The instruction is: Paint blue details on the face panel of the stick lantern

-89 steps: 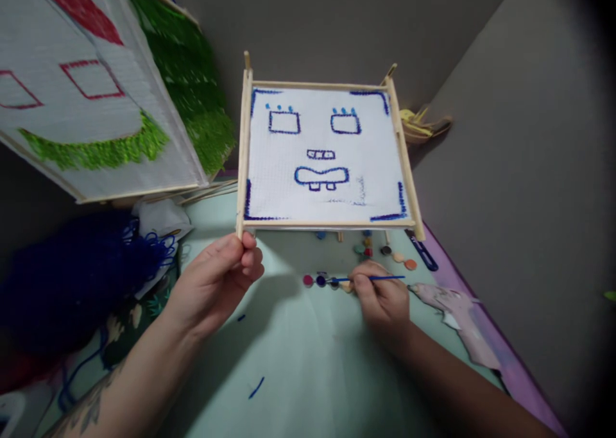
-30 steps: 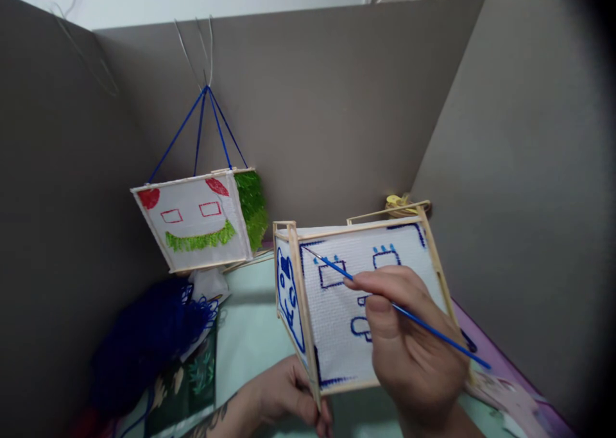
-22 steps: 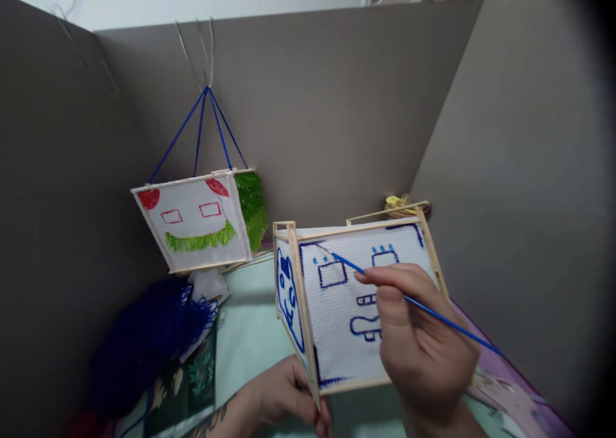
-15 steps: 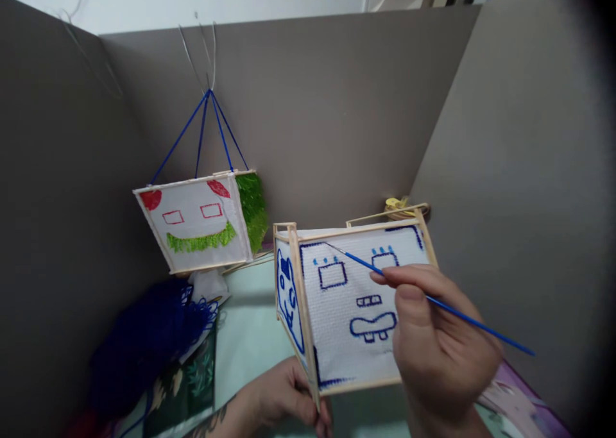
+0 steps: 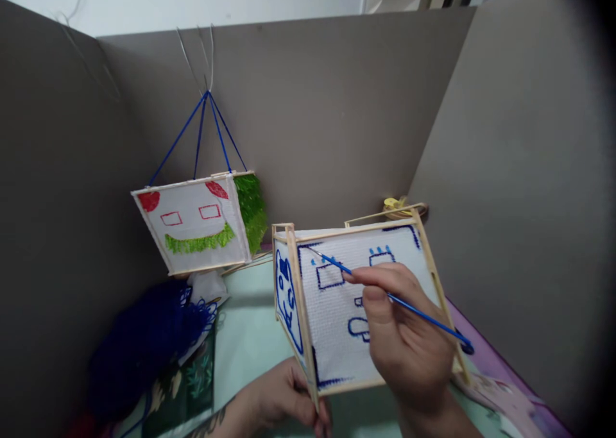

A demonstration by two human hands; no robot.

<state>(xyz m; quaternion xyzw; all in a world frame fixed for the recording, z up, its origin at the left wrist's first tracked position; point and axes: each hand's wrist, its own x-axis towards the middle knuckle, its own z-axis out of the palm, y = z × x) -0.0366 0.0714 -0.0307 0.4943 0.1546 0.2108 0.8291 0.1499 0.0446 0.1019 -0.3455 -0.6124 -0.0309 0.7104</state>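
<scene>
A box-shaped paper lantern (image 5: 337, 348) with a thin wooden frame is tilted before me. Its front panel bears dark blue outlines of eyes, a nose and a mouth, plus dark corner marks; the left side has another blue drawing. My left hand (image 5: 289, 393) grips the lantern's lower left corner post from below. Between thumb and fingers of my right hand (image 5: 409, 335) is a thin blue paintbrush (image 5: 423, 316), its tip at the panel's upper left, by the dark line along the top edge. This hand covers much of the mouth and the lower right of the panel.
Another lantern (image 5: 197, 223), with a red and green face, hangs by blue cords from wire at the back partition (image 5: 312, 117). Blue yarn (image 5: 139, 342) is heaped at the left. A yellow item (image 5: 397, 204) lies behind the held lantern. Grey partitions rise on both sides.
My right hand has moved left with the paintbrush, its tip shifting along the panel's top edge toward the upper left corner. My left hand and the lantern stay nearly still.
</scene>
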